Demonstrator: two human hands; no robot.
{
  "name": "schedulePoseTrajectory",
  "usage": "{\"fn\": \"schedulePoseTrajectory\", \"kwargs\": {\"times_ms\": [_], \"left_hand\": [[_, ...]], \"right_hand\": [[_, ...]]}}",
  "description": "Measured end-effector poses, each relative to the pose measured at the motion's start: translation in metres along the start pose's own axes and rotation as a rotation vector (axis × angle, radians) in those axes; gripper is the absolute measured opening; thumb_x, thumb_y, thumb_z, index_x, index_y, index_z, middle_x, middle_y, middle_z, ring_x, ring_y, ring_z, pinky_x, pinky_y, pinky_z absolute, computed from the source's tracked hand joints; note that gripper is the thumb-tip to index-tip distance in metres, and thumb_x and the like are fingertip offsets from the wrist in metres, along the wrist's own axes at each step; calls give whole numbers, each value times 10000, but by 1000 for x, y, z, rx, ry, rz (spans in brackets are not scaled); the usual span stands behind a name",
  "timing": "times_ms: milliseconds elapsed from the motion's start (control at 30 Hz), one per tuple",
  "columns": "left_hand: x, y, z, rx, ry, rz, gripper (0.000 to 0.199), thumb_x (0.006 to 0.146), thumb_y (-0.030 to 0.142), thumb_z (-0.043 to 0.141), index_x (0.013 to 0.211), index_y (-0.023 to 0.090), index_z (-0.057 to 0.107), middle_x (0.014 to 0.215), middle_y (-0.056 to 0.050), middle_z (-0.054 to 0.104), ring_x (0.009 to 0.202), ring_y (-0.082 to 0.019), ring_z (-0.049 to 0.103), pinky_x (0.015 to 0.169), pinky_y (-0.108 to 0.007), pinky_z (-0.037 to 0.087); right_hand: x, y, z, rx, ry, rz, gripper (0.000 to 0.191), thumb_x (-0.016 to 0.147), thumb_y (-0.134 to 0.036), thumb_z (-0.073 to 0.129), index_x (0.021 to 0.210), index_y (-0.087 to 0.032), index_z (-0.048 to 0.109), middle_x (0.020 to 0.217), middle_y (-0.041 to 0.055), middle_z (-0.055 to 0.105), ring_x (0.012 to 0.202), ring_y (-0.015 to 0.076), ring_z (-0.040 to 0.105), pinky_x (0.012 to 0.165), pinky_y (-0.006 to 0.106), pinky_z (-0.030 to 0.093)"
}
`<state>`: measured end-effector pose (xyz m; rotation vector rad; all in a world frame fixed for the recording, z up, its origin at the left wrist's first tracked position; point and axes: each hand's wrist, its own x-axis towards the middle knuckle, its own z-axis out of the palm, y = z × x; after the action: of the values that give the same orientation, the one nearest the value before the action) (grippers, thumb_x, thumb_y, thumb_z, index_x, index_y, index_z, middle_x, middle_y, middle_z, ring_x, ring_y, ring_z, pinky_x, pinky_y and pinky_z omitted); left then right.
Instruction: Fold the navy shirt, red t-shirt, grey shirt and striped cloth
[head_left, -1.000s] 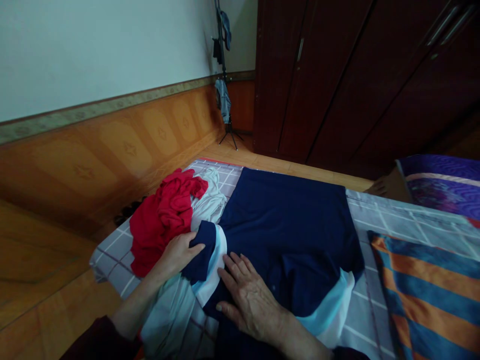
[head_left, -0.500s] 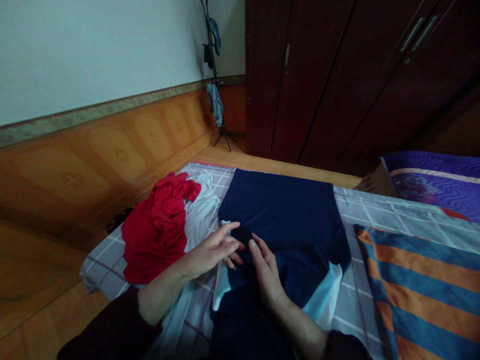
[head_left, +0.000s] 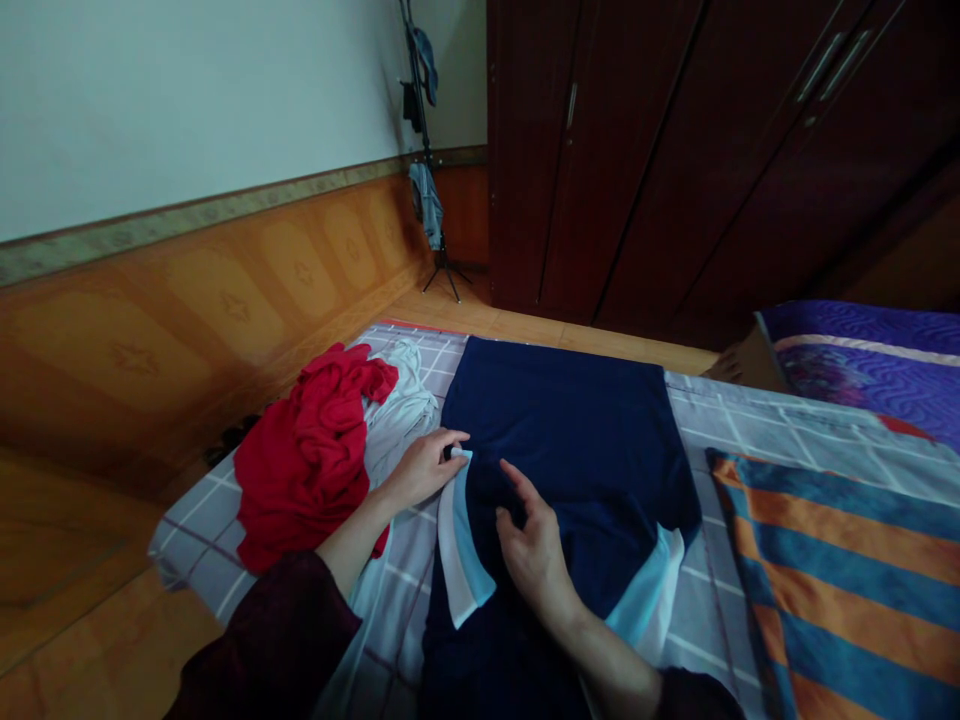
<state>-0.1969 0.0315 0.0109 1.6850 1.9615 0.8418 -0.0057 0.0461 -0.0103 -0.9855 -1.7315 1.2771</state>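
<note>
A dark navy garment [head_left: 570, 410] lies spread on the bed, with a light blue and white trim [head_left: 466, 545] on its left side and a similar light blue and white part [head_left: 651, 580] at its right. My left hand [head_left: 429, 465] pinches the upper end of the left trim between thumb and fingers. Over the middle of the garment, my right hand [head_left: 534, 545] has its thumb and index finger apart, and nothing shows between them. Whether its fingertips touch the cloth I cannot tell.
Left of the garment are a crumpled red cloth [head_left: 311, 455] and a pale grey cloth [head_left: 405, 410] on the checked sheet [head_left: 202, 540]. An orange and blue striped cloth [head_left: 855, 570] lies right. Beyond stand a coat rack [head_left: 426, 130] and a dark wardrobe [head_left: 600, 170].
My left hand has drawn back slightly left and closed on the trim's end, and the left trim now lies visible over the navy cloth. My right hand's thumb and index finger have parted.
</note>
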Motion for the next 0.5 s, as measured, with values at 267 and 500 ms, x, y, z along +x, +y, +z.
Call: {"fn": "schedulePoseTrajectory", "kwargs": {"times_ms": [267, 500], "left_hand": [[8, -28, -6, -118, -29, -53, 233, 829, 366, 529, 737, 159, 583, 619, 27, 554, 536, -112, 520, 503, -206, 374], [8, -31, -2, -150, -23, -58, 239, 851, 389, 474, 751, 177, 522, 578, 55, 517, 452, -89, 471, 451, -188, 337]], "right_hand": [[13, 12, -5, -9, 88, 26, 480, 763, -222, 471, 1217, -111, 581, 1202, 133, 639, 1154, 263, 572, 1029, 464, 411], [13, 12, -4, -28, 133, 2, 431, 779, -276, 502, 1165, -128, 624, 1167, 128, 659, 1121, 270, 594, 1000, 449, 444]]}}
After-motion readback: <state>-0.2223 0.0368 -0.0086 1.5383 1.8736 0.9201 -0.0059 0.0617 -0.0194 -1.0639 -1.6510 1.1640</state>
